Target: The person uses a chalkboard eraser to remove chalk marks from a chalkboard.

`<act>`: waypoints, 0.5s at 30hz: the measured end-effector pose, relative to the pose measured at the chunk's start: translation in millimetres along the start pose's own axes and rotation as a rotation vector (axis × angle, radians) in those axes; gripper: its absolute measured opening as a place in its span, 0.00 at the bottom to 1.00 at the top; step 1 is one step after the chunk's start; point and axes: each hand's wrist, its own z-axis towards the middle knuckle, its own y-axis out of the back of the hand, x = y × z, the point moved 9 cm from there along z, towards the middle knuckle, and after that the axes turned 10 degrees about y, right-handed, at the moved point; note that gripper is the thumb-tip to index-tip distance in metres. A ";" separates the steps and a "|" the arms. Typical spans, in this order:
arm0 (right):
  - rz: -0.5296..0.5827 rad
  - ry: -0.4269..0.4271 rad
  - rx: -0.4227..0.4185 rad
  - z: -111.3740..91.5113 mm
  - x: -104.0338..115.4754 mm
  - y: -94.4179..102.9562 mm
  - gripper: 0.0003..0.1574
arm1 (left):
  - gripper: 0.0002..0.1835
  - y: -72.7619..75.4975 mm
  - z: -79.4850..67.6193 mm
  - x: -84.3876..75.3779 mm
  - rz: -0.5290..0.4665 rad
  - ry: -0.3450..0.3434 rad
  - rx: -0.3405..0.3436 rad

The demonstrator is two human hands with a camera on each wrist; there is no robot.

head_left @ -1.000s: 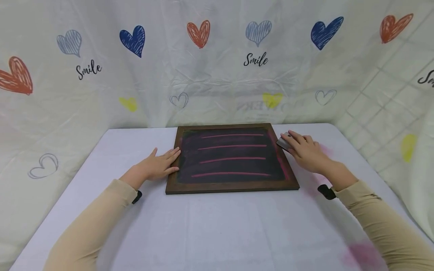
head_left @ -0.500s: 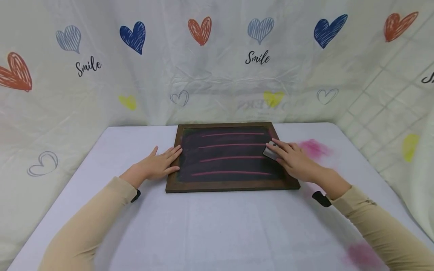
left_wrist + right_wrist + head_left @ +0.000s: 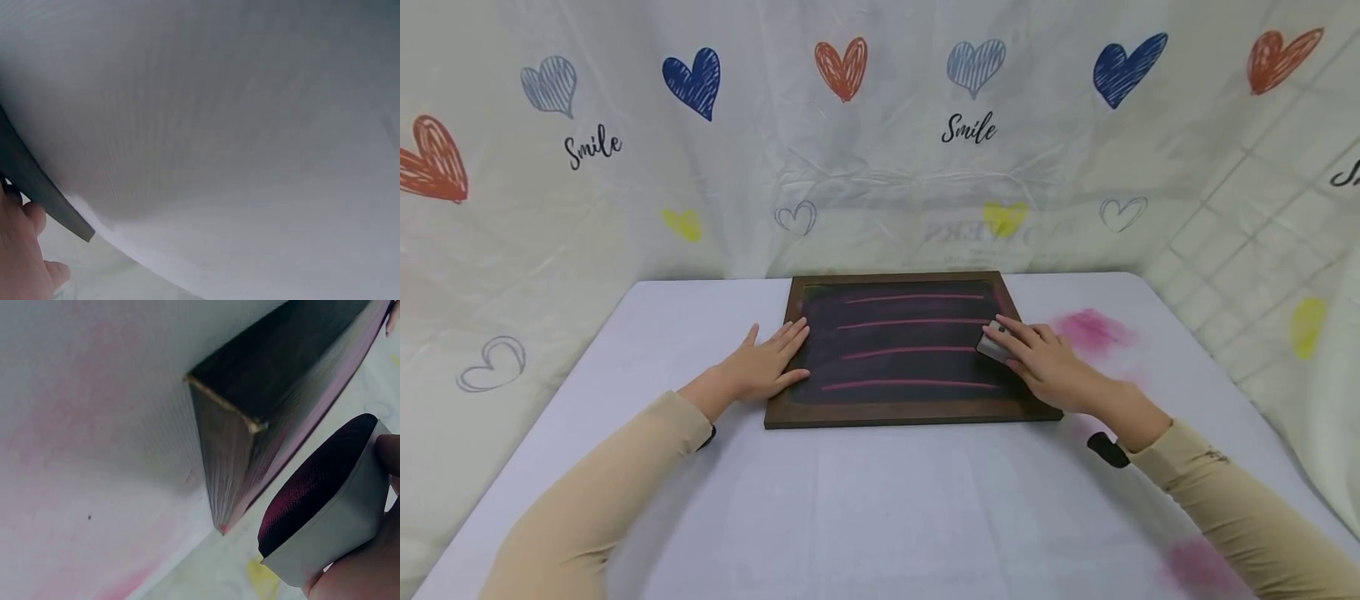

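Observation:
A chalkboard (image 3: 910,367) in a brown wooden frame lies on the table, with several pink chalk lines across it. Spread fingers of my left hand (image 3: 760,364) rest on its left frame and edge. My right hand (image 3: 1056,367) grips a grey chalkboard eraser (image 3: 995,342) over the right part of the board, covering the ends of the middle lines. In the right wrist view, the eraser's black felt pad (image 3: 315,478) carries pink chalk dust and faces the board, with a gap showing between. Part of the left hand (image 3: 25,250) shows beside the frame in the left wrist view.
Pink chalk smudges (image 3: 1093,331) stain the white tablecloth (image 3: 880,508) right of the board and near the right forearm. A white curtain (image 3: 880,175) with printed hearts hangs close behind the board.
My right hand has carried the eraser leftward from the board's right frame onto the written area, then slightly lower. The left hand has slid a little to the right on the frame.

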 end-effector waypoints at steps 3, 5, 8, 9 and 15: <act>-0.004 0.015 -0.009 0.3 3.1 -3.2 0.36 | 0.45 2.9 -1.0 -2.7 0.002 0.023 -0.019; -0.004 0.019 -0.005 0.6 4.7 -5.2 0.37 | 0.46 3.7 -1.5 -2.0 -0.006 0.052 -0.018; 0.004 0.018 0.006 0.8 6.3 -7.3 0.37 | 0.45 3.0 -1.5 0.3 -0.012 0.094 -0.001; 0.007 0.018 0.006 1.1 7.2 -7.1 0.37 | 0.45 3.2 -1.5 0.5 -0.023 0.100 0.005; 0.006 0.029 0.000 3.7 11.5 -5.5 0.36 | 0.45 2.5 -1.3 1.4 -0.051 0.115 0.032</act>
